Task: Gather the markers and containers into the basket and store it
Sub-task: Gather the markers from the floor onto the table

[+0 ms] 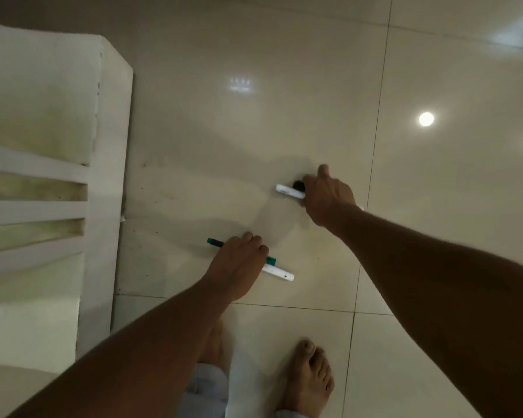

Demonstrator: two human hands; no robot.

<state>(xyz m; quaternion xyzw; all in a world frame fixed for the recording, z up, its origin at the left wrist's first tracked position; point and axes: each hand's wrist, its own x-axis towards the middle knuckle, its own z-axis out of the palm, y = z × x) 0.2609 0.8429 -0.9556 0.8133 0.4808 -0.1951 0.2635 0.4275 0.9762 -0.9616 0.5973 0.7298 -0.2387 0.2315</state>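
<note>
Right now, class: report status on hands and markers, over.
Left hand on green-capped marker. Right hand on white marker. Whether either is gripped: unclear. No basket in view.

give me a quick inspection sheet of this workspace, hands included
surface: glossy pale tiled floor, light reflections on it
job's things: teal-capped marker and white marker at the left hand; white marker with a dark object at the right hand; no basket or containers seen
clutter: nothing seen
grippers: left hand laid over its markers, grip unclear; right hand closed on its marker
cables: nothing seen
surroundings: white shelf unit at left; bare feet below
</note>
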